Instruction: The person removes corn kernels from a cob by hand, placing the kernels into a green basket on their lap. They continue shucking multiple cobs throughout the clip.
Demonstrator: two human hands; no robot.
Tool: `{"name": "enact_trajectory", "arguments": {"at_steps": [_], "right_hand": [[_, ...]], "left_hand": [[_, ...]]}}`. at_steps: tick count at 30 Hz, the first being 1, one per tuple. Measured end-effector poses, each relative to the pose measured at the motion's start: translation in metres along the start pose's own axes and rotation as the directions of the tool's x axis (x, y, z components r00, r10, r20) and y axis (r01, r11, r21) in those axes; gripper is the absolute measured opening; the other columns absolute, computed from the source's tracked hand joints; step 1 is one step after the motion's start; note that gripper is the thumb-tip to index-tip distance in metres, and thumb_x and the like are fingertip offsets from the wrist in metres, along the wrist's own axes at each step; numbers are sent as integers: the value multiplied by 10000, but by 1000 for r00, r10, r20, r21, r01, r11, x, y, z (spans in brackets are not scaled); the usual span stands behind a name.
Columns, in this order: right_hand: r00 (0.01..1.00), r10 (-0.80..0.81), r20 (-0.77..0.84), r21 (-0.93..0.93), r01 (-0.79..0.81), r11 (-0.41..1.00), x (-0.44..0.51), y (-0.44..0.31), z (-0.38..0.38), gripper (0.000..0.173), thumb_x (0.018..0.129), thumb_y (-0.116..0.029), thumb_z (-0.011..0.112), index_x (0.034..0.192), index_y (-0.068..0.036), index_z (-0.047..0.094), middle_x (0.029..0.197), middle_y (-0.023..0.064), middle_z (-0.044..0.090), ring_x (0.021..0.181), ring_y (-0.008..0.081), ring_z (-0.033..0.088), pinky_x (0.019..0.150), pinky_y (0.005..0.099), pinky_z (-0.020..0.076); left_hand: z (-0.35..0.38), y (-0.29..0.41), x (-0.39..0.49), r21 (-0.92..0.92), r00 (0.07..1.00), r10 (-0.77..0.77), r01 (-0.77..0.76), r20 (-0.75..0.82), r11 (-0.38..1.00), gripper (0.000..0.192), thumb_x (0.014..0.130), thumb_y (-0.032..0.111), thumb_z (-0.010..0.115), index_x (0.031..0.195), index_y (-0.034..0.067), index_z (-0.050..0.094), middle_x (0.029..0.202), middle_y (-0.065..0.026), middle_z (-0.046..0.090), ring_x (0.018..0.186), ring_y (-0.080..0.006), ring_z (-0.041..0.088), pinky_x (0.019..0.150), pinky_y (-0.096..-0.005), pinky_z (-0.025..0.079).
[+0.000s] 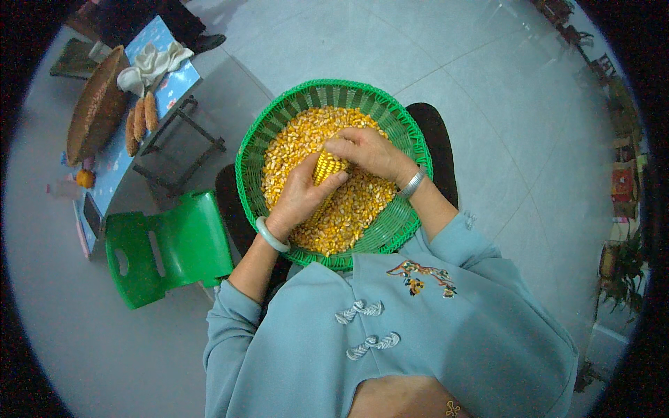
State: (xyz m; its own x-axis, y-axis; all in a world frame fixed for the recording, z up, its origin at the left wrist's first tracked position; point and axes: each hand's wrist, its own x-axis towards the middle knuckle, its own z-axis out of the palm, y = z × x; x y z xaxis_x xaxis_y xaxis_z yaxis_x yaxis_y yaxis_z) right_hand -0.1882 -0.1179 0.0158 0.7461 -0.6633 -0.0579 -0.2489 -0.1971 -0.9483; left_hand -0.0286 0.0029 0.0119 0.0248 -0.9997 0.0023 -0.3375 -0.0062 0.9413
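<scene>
A green woven plastic basket (pixel 397 237) rests on my lap, and loose yellow corn kernels (pixel 298 136) are heaped in it. Above the heap, a corn cob (pixel 328 166) with rows of yellow kernels is gripped in my left hand (pixel 301 194), its thumb across the near side. My right hand (pixel 373 152) bends over the cob's upper end, thumb and fingertips pressed together on it. The fingers cover part of the cob, so how many of its kernels are off is hidden there.
To the left stands a table with a blue patterned cloth (pixel 117 175). It bears a wide brown basket (pixel 99 104), white gloves (pixel 151 68), bare cobs (pixel 139 123) and a phone (pixel 92 213). A green chair (pixel 183 245) is close by my left arm. Beyond the table is a person's shoe (pixel 211 43).
</scene>
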Motion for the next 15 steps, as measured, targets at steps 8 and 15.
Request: {"name": "enact_trajectory", "arguments": {"at_steps": [8,15], "right_hand": [[991,-130,-31,-172,122,977,3,5,2,464,880,-442,688,889,22,669,725,103,618,684,166,555,633,351,467],[974,189,124,247,-215,945,1,4,-7,478,889,-487,662,893,-10,662,703,62,634,674,145,575,637,347,485]], "left_hand": [[3,1,2,137,993,113,-107,-34,985,495,899,315,707,1209,-47,577,1055,-160,683,962,-247,644,860,-354,497],[-8,2,-1,-424,976,-172,213,134,880,419,925,283,684,1209,-13,598,1051,-45,667,931,-109,603,812,-269,491]]}}
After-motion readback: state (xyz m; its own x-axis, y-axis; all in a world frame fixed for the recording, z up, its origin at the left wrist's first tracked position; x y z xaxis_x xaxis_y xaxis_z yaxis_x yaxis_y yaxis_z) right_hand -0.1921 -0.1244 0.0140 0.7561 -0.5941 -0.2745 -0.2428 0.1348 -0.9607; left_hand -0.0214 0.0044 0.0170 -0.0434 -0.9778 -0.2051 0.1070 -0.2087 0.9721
